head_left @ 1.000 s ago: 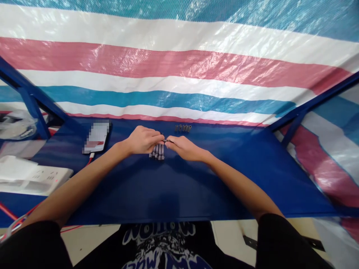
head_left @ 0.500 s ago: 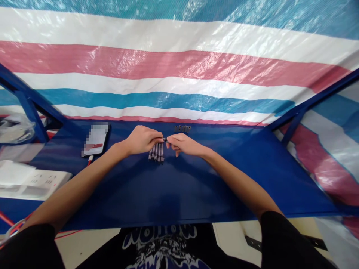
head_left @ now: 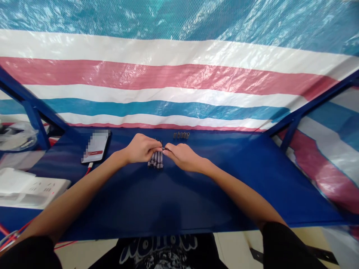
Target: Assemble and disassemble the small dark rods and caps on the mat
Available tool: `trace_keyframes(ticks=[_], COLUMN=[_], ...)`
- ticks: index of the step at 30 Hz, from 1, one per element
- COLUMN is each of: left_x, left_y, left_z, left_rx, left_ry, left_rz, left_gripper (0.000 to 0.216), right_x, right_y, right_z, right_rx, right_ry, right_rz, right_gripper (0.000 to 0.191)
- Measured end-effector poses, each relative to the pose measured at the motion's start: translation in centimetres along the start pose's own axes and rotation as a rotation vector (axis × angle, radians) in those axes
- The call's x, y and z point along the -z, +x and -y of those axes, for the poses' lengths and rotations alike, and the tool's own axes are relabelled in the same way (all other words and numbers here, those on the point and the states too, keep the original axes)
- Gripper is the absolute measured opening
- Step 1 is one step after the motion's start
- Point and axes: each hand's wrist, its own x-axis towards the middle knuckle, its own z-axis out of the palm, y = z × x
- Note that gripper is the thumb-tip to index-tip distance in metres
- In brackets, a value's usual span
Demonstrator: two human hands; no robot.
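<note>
At mid-frame, the left hand [head_left: 141,148] and right hand [head_left: 181,156] meet fingertip to fingertip, both pinching one thin dark pen [head_left: 162,149] above a row of pens [head_left: 156,160] lying on the blue table [head_left: 174,194]. A line of small caps [head_left: 181,135] sits just beyond; a phone [head_left: 95,151] lies left.

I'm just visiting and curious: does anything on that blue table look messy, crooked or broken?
Nothing stands out. The dark sticks lie side by side in a neat bunch between the hands, the small caps sit in a tidy row behind them, and the phone lies flat on the blue table.
</note>
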Motion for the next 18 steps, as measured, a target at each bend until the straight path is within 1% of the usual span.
trace_keyframes(ticks=[2, 3, 5, 7, 9, 11, 12, 13, 14, 15, 16, 18], left_x=[0.2, 0.3, 0.6, 0.9, 1.1, 1.2, 1.1, 1.0, 0.9, 0.8, 0.7, 0.5], left_y=[-0.1, -0.1, -0.1, -0.1, -0.2, -0.3, -0.3, -0.4, -0.4, -0.4, -0.3, -0.2], left_z=[-0.3, -0.5, -0.9, -1.3, -1.6, -1.7, -1.7, -1.6, -1.5, -1.4, -1.3, -1.1], left_rx=[-0.045, -0.067, -0.104, -0.134, -0.169, -0.192, -0.191, -0.179, -0.159, -0.134, -0.102, -0.015], left_ry=[0.036, 0.06, 0.118, 0.183, 0.24, 0.275, 0.28, 0.277, 0.262, 0.235, 0.198, 0.122], left_rz=[-0.034, -0.051, -0.079, -0.091, -0.092, -0.082, -0.072, -0.061, -0.05, -0.038, -0.022, 0.027], left_gripper=[0.034, 0.033, 0.032, 0.03, 0.03, 0.029, 0.029, 0.029, 0.029, 0.03, 0.031, 0.033], right_x=[0.5, 0.7, 0.6, 0.3, 0.0, -0.2, -0.1, 0.0, 0.1, 0.2, 0.4, 0.4], right_y=[-0.2, -0.2, -0.1, 0.1, 0.3, 0.4, 0.4, 0.4, 0.4, 0.3, 0.2, 0.1], right_z=[-0.1, -0.3, -0.8, -1.5, -2.1, -2.4, -2.4, -2.3, -2.1, -1.7, -1.3, -0.3], right_rx=[0.001, -0.002, -0.021, -0.062, -0.113, -0.136, -0.134, -0.127, -0.115, -0.1, -0.084, -0.046], right_ry=[0.281, 0.453, 0.822, 1.144, 1.342, 1.412, 1.405, 1.371, 1.304, 1.197, 1.048, 0.642], right_rz=[0.07, 0.127, 0.281, 0.467, 0.635, 0.736, 0.744, 0.715, 0.653, 0.558, 0.434, 0.158], right_gripper=[0.033, 0.036, 0.04, 0.039, 0.037, 0.036, 0.036, 0.036, 0.036, 0.036, 0.036, 0.034])
